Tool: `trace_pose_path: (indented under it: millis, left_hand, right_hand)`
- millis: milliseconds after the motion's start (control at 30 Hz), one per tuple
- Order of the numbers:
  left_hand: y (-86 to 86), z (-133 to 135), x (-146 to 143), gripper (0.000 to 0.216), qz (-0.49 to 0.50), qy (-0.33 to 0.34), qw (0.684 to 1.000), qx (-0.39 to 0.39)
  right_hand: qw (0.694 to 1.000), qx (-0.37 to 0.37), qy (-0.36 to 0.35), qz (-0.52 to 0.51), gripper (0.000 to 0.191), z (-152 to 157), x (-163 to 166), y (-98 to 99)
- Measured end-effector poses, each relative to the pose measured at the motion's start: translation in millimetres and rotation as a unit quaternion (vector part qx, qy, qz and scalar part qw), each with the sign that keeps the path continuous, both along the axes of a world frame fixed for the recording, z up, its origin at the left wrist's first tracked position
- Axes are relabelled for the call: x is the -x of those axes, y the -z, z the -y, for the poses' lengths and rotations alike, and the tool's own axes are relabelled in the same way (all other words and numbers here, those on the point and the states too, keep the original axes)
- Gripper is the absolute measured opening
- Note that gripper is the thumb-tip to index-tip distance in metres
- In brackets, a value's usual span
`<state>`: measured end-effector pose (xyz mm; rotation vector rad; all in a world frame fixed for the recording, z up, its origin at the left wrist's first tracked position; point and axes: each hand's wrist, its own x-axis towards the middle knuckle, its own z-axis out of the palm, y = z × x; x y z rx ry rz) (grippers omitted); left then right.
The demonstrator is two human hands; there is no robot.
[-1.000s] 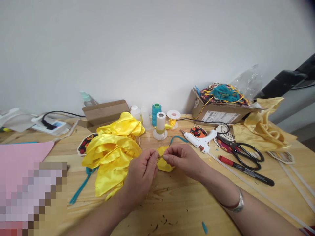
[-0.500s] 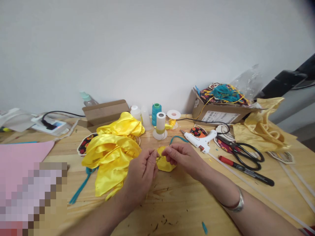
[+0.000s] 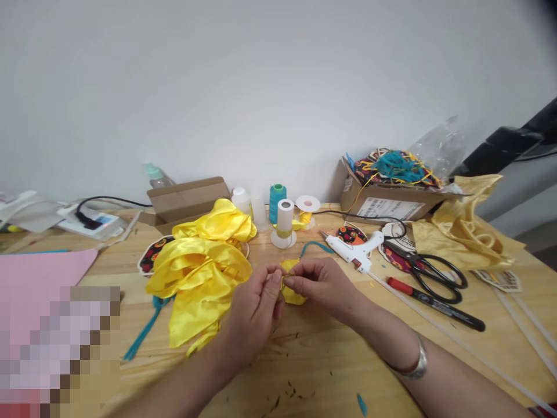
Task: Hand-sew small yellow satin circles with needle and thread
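At the middle of the table, my left hand [image 3: 257,303] pinches one part of a thin, dark yellowish cord [image 3: 286,277] between thumb and forefinger. My right hand [image 3: 322,285] pinches the same cord close by, so the fingertips of both hands nearly meet. Behind and under the fingers lies a small yellow satin piece [image 3: 296,298]; whether the cord is attached to it, I cannot tell. A large heap of yellow satin fabric [image 3: 200,264] rests beside my left hand, with a teal tassel [image 3: 145,331] poking out from below it.
Right of my hands lie a white glue gun [image 3: 357,248], black scissors [image 3: 439,276] and a red-capped marker [image 3: 435,305]. Thread spools, one teal [image 3: 277,203] and one white [image 3: 285,220], stand behind. A filled cardboard box [image 3: 387,200] is at the back right, pink sheets [image 3: 43,278] at left.
My right hand has moved slightly left and down, bringing its fingertips closer to those of my left hand. The left hand has shifted slightly right; both still pinch the cord.
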<state>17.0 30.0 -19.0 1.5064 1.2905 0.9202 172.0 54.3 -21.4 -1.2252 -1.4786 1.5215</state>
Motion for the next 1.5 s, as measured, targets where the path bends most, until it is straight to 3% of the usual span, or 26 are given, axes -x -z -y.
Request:
trace_pose_path:
  millis: [233,367,633,867,1000,1367,1500]
  left_hand:
    - [-3.0,-5,3,0.030,0.104,0.004,0.991,0.084]
    - [-3.6,-11,3,0.025,0.114,0.004,0.985,0.131]
    - [-7.1,-13,3,0.023,0.058,0.039,0.994,0.089]
    - [-2.2,-13,5,0.026,0.118,0.025,0.982,0.146]
    - [-5.0,-13,4,0.020,0.110,0.001,0.986,0.129]
    - [-7.0,-12,4,0.017,0.118,-0.024,0.985,0.122]
    - [-7.6,-12,3,0.016,0.120,-0.022,0.986,0.117]
  right_hand:
    - [0.999,-0.031,0.041,0.004,0.024,0,-1,-4.9]
    - [0.998,-0.047,0.049,0.003,0.027,-2,-1,-3.0]
    - [0.997,-0.056,0.050,0.000,0.017,-4,-1,-1.4]
    - [0.997,-0.041,0.071,0.016,0.017,-5,-2,-4.4]
    - [0.995,-0.049,0.080,0.024,0.017,-5,-3,-6.4]
    - [0.990,-0.054,0.126,-0.017,0.027,-10,-8,-0.2]
    - [0.996,-0.041,0.081,-0.016,0.033,-8,-7,-1.2]
